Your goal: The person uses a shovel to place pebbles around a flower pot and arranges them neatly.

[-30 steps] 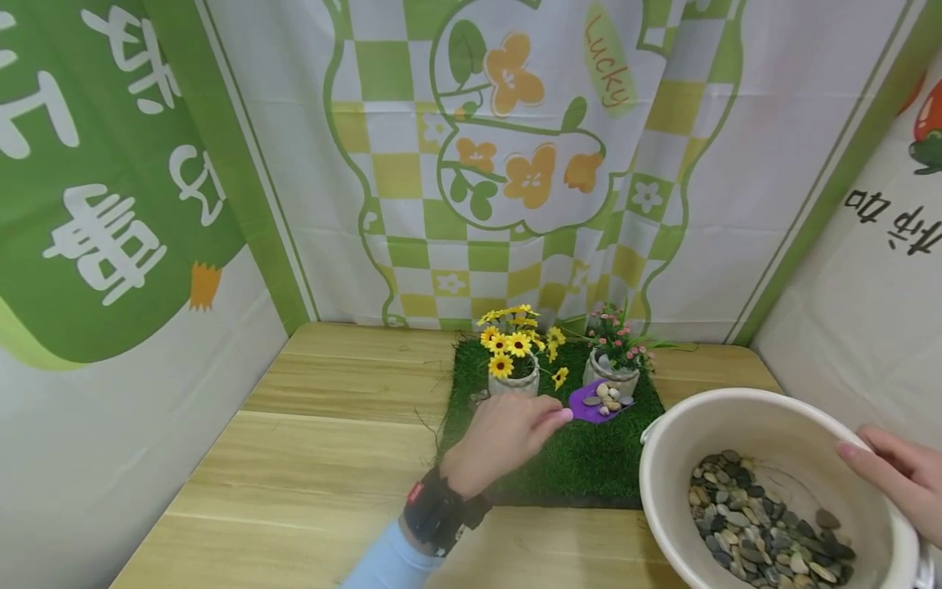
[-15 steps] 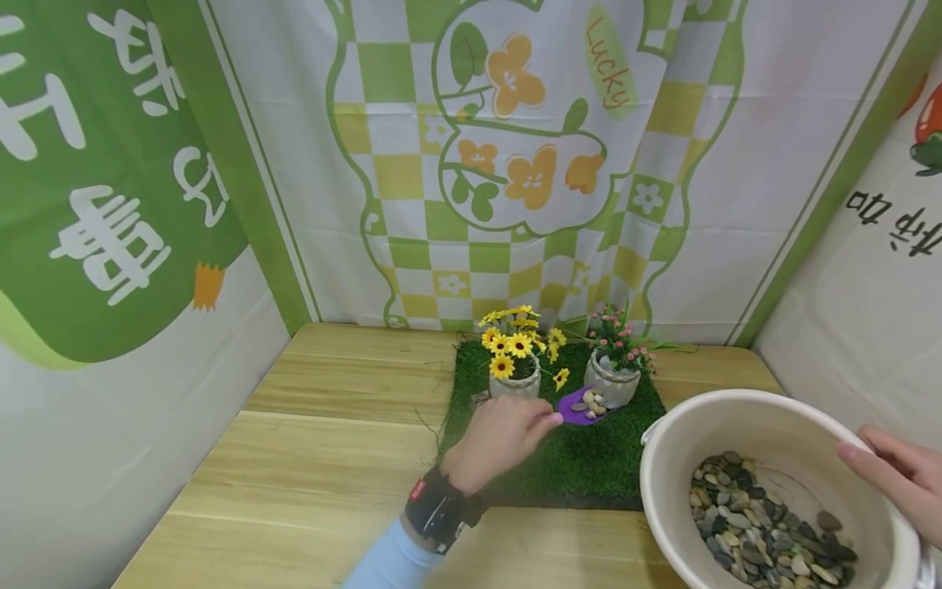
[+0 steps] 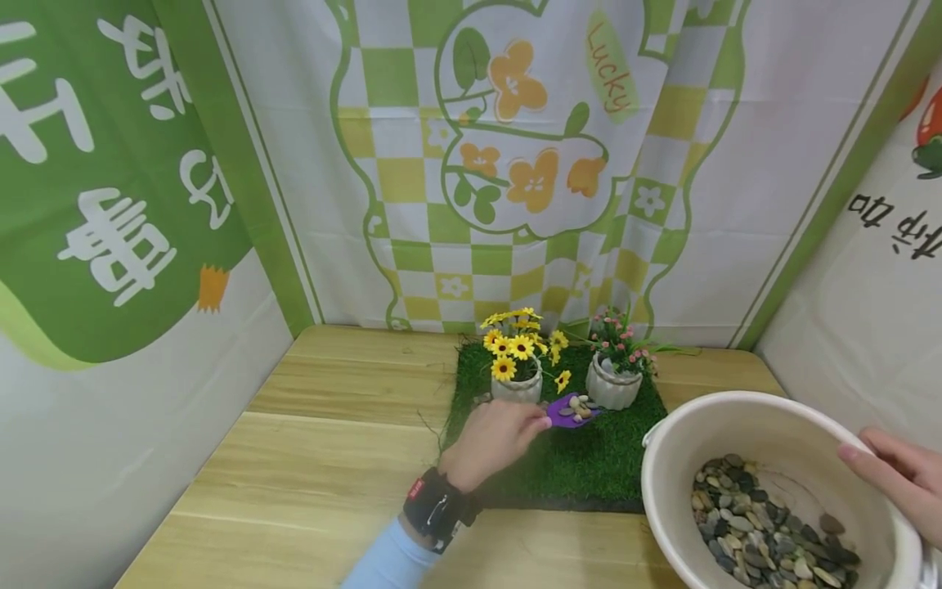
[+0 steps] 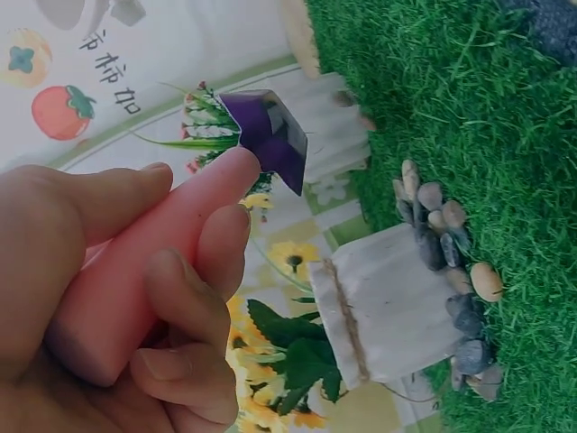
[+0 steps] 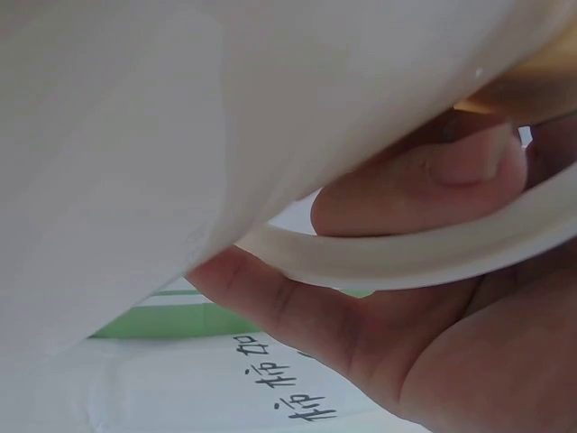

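Note:
My left hand (image 3: 493, 442) grips the pink handle of a small shovel (image 4: 144, 262), held over the artificial turf (image 3: 581, 470). On its purple blade sits a small heap of pebbles (image 3: 581, 405), level with the gap between two pots. Just behind the hand stands the pot of yellow flowers (image 3: 517, 389); pebbles (image 4: 442, 244) line its base in the left wrist view. To the right is the pot of pink flowers (image 3: 614, 388). My right hand (image 3: 898, 478) holds a cream bucket (image 3: 658, 483) by its rim, fingers also round its handle (image 5: 406, 257).
Many mixed pebbles (image 3: 769, 523) cover the bucket's bottom. The bucket is at the right front, beside the turf. A wooden table (image 3: 294, 474) extends to the left, and printed curtains (image 3: 397, 172) close off the back and both sides.
The shovel with its pebbles has moved left, from in front of the pink-flower pot toward the yellow-flower pot. My right hand and the bucket have stayed put.

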Demonstrator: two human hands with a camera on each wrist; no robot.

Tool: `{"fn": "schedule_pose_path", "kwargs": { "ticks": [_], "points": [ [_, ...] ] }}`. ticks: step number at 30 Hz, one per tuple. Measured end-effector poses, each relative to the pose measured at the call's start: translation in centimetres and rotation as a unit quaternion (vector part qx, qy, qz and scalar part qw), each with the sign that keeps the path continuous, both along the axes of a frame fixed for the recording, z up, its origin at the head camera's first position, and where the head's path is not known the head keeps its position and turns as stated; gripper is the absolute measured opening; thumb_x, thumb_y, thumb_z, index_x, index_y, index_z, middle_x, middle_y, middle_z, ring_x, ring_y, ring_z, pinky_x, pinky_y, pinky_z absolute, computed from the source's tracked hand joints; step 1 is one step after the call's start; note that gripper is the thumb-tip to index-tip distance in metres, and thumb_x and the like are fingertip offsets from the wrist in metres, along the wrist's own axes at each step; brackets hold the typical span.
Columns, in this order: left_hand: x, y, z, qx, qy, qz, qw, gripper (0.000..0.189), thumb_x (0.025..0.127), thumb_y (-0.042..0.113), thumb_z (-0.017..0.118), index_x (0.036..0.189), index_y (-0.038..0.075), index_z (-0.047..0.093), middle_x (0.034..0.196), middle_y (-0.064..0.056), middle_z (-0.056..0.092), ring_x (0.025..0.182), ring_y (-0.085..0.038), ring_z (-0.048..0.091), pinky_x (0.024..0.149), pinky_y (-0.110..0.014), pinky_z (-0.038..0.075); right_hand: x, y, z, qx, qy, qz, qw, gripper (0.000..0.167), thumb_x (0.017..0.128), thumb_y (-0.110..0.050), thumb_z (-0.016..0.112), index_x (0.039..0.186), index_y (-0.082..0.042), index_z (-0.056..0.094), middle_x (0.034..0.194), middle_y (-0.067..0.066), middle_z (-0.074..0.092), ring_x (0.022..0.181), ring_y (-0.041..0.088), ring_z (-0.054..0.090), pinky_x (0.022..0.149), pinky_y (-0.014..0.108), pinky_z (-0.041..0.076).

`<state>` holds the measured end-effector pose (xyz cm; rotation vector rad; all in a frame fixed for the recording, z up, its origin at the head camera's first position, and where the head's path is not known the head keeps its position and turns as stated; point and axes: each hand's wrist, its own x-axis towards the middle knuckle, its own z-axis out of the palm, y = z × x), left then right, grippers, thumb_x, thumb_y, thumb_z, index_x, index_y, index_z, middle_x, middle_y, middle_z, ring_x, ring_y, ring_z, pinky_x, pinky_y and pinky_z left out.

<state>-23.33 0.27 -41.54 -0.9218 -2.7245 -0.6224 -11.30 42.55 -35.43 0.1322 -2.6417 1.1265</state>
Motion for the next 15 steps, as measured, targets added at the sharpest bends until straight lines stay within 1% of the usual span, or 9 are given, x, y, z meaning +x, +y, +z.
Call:
{"fn": "schedule_pose_path", "kwargs": {
  "ticks": [9,15],
  "points": [
    [-0.40,-0.21,-0.59,-0.003,-0.011,0.026,0.9996,0.021,0.097,0.036,0.059,0.096,0.019,0.072,0.062,0.013,0.055,0.045,0.001,0.041,0.043,-0.016,0.036,-0.06,-0.01,0.10,0.028,-0.037,-0.030,0.9985,0.026,0.104,-0.013,0.048,0.078,-0.009,0.047,0.057,-0.005,0.062,0.039,0.012,0.061,0.032,0.032,0.045],
    [-0.55,-0.34,-0.60,-0.007,-0.027,0.041,0.9988,0.020,0.096,0.036,0.061,0.089,0.019,0.070,0.059,0.013,0.050,0.045,-0.001,0.039,0.042,-0.020,0.036,0.00,-0.01,0.07,0.026,-0.033,-0.028,0.9987,0.026,0.103,-0.013,0.048,0.078,-0.010,0.048,0.057,-0.005,0.062,0.039,0.012,0.061,0.032,0.032,0.045]
  ]
}}
